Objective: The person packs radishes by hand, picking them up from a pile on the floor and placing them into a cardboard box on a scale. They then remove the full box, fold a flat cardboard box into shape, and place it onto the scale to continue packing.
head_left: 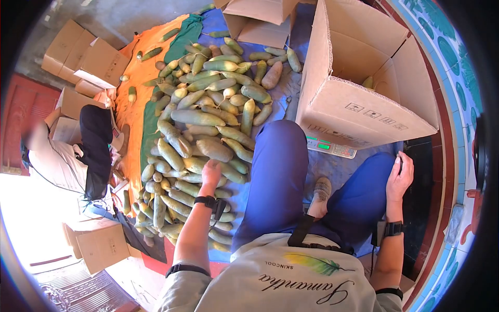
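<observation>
A big heap of green radishes [197,117] lies on my left. My left hand [211,174] reaches down into it, fingers closed on a green radish in the middle of the pile; its fingertips are partly hidden. Just beyond it rests a thick, darker radish [214,150]. My right hand [399,178] lies against my right knee with its fingers loosely stretched, holding nothing. A large open cardboard box [358,112] stands before me on a digital scale [332,148] with lit green displays. Inside the box, part of a radish [368,82] shows.
Blue sheeting [280,99] and orange cloth [136,78] spread beneath the radishes. More cardboard boxes stand at the back [260,26] and left [101,244]. Another person [62,156] sits at the far left. A tiled wall [449,57] runs along the right.
</observation>
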### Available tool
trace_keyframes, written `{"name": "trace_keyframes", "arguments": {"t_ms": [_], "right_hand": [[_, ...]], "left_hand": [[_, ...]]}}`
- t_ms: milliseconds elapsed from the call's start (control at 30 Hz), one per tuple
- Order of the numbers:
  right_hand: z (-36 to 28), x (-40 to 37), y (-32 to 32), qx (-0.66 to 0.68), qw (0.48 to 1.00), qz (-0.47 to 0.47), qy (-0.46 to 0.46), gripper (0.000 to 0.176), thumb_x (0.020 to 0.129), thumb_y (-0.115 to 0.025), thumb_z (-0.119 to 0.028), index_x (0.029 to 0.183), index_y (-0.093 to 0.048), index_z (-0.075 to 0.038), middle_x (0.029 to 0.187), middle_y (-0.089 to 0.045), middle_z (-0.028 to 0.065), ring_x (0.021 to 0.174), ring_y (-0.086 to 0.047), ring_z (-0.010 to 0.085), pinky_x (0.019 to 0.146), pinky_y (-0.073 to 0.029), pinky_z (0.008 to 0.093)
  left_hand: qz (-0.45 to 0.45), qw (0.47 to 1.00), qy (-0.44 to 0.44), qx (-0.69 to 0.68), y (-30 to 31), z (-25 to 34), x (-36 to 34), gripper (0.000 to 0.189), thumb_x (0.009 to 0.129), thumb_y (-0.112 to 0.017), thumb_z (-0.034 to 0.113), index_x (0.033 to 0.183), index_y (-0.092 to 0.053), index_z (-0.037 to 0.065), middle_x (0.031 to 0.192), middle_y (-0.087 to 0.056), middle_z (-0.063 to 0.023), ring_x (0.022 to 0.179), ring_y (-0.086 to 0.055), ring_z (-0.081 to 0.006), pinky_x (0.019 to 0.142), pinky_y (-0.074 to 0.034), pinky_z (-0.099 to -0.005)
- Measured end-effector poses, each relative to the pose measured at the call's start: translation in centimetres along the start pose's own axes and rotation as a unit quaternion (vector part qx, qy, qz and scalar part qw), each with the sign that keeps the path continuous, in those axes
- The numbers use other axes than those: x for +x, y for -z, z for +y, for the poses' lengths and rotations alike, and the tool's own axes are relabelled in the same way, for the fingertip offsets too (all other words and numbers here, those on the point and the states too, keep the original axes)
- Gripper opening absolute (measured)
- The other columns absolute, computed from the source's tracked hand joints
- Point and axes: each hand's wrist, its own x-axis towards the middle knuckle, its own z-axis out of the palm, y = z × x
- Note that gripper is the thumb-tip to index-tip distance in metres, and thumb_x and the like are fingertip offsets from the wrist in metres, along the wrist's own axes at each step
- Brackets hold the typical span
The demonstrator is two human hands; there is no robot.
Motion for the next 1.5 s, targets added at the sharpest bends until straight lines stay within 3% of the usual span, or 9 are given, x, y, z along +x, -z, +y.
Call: {"name": "trace_keyframes", "arguments": {"t_ms": [33, 267, 300, 400, 533, 900, 1100, 1300, 1500], "right_hand": [[0.1, 0.0, 0.0, -0.003, 1.0, -0.006, -0.004, 0.013, 0.085, -0.052, -0.002, 0.098, -0.057, 0.001, 0.093, -0.059, 0.0148, 0.086, -0.058, 0.0287, 0.078, -0.046, 0.0347], [0.5, 0.0, -0.2, -0.026, 0.999, -0.028, -0.008, 0.014, 0.085, -0.051, -0.001, 0.098, -0.057, 0.001, 0.093, -0.059, 0.015, 0.086, -0.058, 0.029, 0.078, -0.046, 0.0348], [0.4, 0.2, -0.2, -0.022, 0.999, -0.03, -0.005, 0.015, 0.083, -0.052, -0.001, 0.097, -0.057, 0.001, 0.092, -0.059, 0.015, 0.084, -0.057, 0.0297, 0.077, -0.046, 0.0357], [0.1, 0.4, -0.1, -0.025, 0.999, -0.041, -0.013, 0.016, 0.081, -0.054, -0.001, 0.096, -0.057, 0.0, 0.09, -0.059, 0.0149, 0.082, -0.056, 0.0304, 0.075, -0.045, 0.0368], [-0.3, 0.9, 0.1, -0.021, 0.998, -0.058, -0.014, 0.016, 0.079, -0.055, -0.001, 0.095, -0.058, 0.0, 0.09, -0.059, 0.0147, 0.082, -0.056, 0.0303, 0.074, -0.045, 0.037], [-0.8, 1.5, 0.0, -0.022, 0.997, -0.078, -0.004, 0.015, 0.08, -0.054, -0.001, 0.094, -0.057, 0.001, 0.089, -0.058, 0.015, 0.08, -0.056, 0.0294, 0.073, -0.045, 0.0354], [-0.9, 1.6, -0.3, -0.009, 0.998, -0.057, 0.0, 0.016, 0.075, -0.058, 0.001, 0.091, -0.058, 0.0, 0.087, -0.059, 0.0141, 0.079, -0.056, 0.0304, 0.072, -0.045, 0.0367], [-1.0, 1.4, -0.3, 0.012, 1.0, -0.025, -0.002, 0.015, 0.074, -0.06, 0.001, 0.088, -0.06, -0.001, 0.086, -0.06, 0.0123, 0.078, -0.057, 0.0296, 0.071, -0.045, 0.0364], [-1.2, 1.2, -0.2, 0.024, 1.0, 0.009, 0.003, 0.013, 0.073, -0.061, 0.0, 0.086, -0.06, -0.002, 0.084, -0.061, 0.0111, 0.077, -0.057, 0.0288, 0.07, -0.046, 0.0361]], "left_hand": [[0.005, 0.998, -0.038, 0.048, -0.2, 0.4, 0.6, 0.029, 0.077, -0.055, 0.019, 0.099, -0.06, 0.001, 0.093, -0.063, -0.0179, 0.085, -0.061, -0.0301, 0.078, -0.048, -0.0363], [-0.035, 0.992, -0.014, 0.117, -1.4, 4.1, 4.5, 0.036, 0.076, -0.056, 0.027, 0.104, -0.058, 0.003, 0.11, -0.054, -0.022, 0.101, -0.052, -0.0365, 0.09, -0.041, -0.0416], [-0.098, 0.988, 0.027, 0.113, -1.3, 4.4, 5.5, 0.04, 0.076, -0.056, 0.027, 0.11, -0.056, 0.005, 0.119, -0.049, -0.0207, 0.108, -0.049, -0.035, 0.094, -0.04, -0.0405], [-0.091, 0.985, -0.035, 0.141, -2.9, 3.0, 8.1, 0.043, 0.076, -0.056, 0.026, 0.114, -0.054, 0.006, 0.124, -0.046, -0.0186, 0.114, -0.045, -0.0326, 0.097, -0.038, -0.0386], [-0.148, 0.969, 0.009, 0.198, -3.5, 3.5, 10.1, 0.046, 0.078, -0.054, 0.027, 0.119, -0.051, 0.005, 0.128, -0.044, -0.0179, 0.12, -0.042, -0.0307, 0.1, -0.035, -0.037], [-0.219, 0.906, 0.05, 0.358, -4.0, 5.1, 10.5, 0.042, 0.082, -0.054, 0.033, 0.114, -0.052, 0.007, 0.123, -0.049, -0.0162, 0.114, -0.049, -0.0305, 0.091, -0.043, -0.0393], [-0.2, 0.932, -0.031, 0.302, -2.5, 4.7, 7.5, 0.039, 0.079, -0.058, 0.036, 0.099, -0.062, 0.004, 0.095, -0.063, -0.0216, 0.093, -0.059, -0.0352, 0.082, -0.046, -0.0435], [-0.278, 0.945, 0.015, 0.171, -1.5, 4.9, 2.7, 0.046, 0.078, -0.06, 0.037, 0.108, -0.059, 0.002, 0.102, -0.061, -0.0223, 0.096, -0.058, -0.0362, 0.084, -0.045, -0.0431], [-0.321, 0.91, 0.007, 0.261, -3.7, 2.6, 1.0, 0.047, 0.081, -0.058, 0.04, 0.104, -0.06, 0.0, 0.103, -0.059, -0.0247, 0.1, -0.056, -0.0363, 0.085, -0.044, -0.0429]]}}
